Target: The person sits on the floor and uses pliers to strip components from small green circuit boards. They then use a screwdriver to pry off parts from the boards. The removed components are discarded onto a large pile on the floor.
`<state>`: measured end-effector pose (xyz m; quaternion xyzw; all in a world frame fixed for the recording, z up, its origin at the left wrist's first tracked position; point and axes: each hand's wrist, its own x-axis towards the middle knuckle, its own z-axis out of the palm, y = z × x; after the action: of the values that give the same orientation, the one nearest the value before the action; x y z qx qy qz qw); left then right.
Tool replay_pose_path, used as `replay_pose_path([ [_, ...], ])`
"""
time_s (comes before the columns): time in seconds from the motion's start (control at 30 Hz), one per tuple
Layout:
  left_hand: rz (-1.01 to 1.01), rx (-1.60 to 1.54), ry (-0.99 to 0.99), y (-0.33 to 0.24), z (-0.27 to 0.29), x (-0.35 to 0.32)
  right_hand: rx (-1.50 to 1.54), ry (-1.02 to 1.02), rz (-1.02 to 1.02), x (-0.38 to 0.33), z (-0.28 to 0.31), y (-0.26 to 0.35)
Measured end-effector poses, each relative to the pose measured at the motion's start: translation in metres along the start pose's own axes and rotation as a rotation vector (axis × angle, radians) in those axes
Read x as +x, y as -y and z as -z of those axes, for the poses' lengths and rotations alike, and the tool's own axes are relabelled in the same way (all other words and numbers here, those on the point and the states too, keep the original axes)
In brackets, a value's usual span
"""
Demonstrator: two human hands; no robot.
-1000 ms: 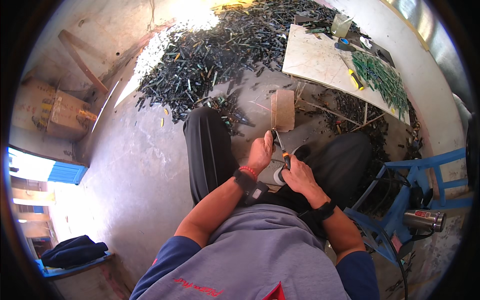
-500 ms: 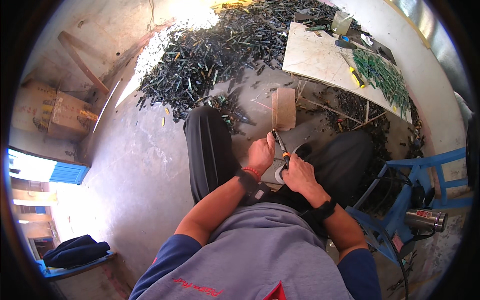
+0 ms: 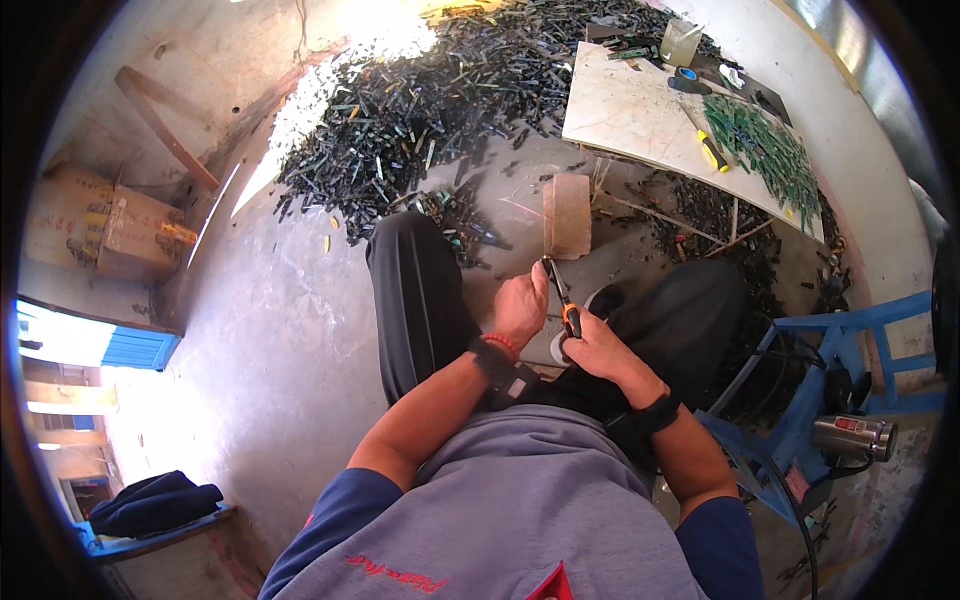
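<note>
My left hand (image 3: 521, 308) is closed, thumb and fingers pinching a small dark piece (image 3: 547, 264) whose details are too small to make out. In my right hand (image 3: 598, 346) is a slim hand tool with an orange-and-black handle (image 3: 571, 316); its kind is not clear. The tool's narrow metal end meets the small piece at my left thumb tip. Both hands are between my knees, just short of an upright brown block (image 3: 569, 216) on the floor.
A large heap of dark strips (image 3: 400, 120) spreads across the far floor. To the right, a low pale board (image 3: 625, 110) carries green strips (image 3: 765, 150), a yellow-handled tool (image 3: 713, 152) and a jar (image 3: 681, 44). A blue chair (image 3: 885, 345) and metal flask (image 3: 852, 438) are at right.
The right hand has turned slightly, showing more of the tool's orange handle. The left hand has barely moved and keeps its pinch.
</note>
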<state>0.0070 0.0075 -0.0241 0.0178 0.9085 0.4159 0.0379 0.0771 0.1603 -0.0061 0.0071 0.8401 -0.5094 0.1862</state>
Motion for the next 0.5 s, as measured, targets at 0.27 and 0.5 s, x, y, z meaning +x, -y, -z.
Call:
replay_pose_path([
  [0.27,0.034,-0.033,0.060,-0.005,0.011,-0.001,0.144,0.036,-0.043,-0.007,0.010,0.021],
  [0.5,0.139,-0.234,0.151,-0.001,0.008,0.000,-0.621,-0.198,0.138,-0.010,0.018,0.018],
])
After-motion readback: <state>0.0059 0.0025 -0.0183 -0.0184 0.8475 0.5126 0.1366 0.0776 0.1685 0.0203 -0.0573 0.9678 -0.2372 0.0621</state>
